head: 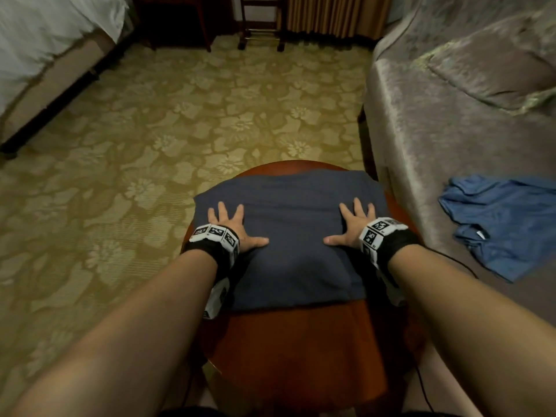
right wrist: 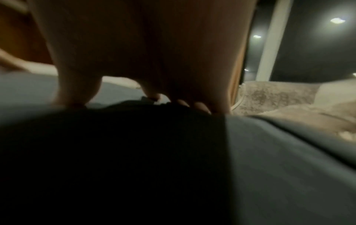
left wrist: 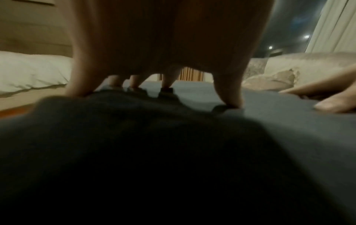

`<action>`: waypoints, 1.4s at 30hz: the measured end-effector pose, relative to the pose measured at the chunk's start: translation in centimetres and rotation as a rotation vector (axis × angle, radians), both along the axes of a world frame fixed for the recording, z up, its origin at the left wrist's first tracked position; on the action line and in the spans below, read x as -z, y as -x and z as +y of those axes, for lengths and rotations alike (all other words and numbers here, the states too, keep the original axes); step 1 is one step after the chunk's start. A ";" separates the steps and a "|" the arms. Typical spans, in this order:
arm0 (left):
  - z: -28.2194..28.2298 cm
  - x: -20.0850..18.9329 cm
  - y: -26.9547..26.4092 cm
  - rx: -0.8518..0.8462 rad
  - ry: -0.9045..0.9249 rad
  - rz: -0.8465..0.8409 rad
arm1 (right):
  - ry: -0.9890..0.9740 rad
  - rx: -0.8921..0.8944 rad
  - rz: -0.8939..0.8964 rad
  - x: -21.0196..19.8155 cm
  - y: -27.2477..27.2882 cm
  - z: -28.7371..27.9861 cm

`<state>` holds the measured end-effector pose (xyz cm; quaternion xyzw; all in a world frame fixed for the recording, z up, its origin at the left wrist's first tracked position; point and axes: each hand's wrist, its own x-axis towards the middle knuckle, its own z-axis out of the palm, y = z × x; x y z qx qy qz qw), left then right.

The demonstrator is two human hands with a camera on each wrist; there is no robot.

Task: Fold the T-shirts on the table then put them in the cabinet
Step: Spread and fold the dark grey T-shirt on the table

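Observation:
A dark navy T-shirt (head: 294,230) lies folded into a rectangle on the round wooden table (head: 301,341). My left hand (head: 233,225) presses flat on its left part, fingers spread and straight. My right hand (head: 350,222) presses flat on its right part in the same way. In the left wrist view the left hand's fingertips (left wrist: 232,102) touch the navy T-shirt (left wrist: 289,121), and the right hand's thumb shows at the right edge. In the right wrist view the right hand's fingertips (right wrist: 200,106) rest on the navy T-shirt (right wrist: 279,159). A lighter blue T-shirt (head: 505,224) lies crumpled on the sofa.
A grey velvet sofa (head: 451,121) with a cushion (head: 493,67) stands right of the table. A bed (head: 45,49) with white covers is at the far left. Patterned carpet (head: 180,130) stretches ahead. Dark wooden furniture legs (head: 258,34) stand at the back.

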<state>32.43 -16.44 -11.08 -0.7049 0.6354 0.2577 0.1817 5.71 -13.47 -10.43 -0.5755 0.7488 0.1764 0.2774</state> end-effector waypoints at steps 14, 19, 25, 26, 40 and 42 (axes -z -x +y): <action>0.3 0.5 -1.3 -0.156 0.342 0.328 | -0.060 0.057 0.056 0.4 0.4 2.9; 0.9 -0.1 -2.2 -0.481 0.329 0.285 | -0.046 0.089 0.045 -0.4 -0.1 2.7; -0.3 -0.8 -1.8 -0.660 0.206 0.385 | 0.031 0.039 -0.011 -1.7 -2.8 2.1; -0.4 -1.1 -1.8 -0.649 0.178 0.371 | 0.001 0.024 -0.012 -1.6 -3.1 2.1; -1.2 0.4 -3.0 -0.501 0.098 0.384 | -0.083 -0.047 0.038 -0.3 -3.7 2.5; -1.2 0.1 -3.1 -0.483 0.098 0.385 | -0.082 -0.049 0.047 -0.3 -3.8 2.5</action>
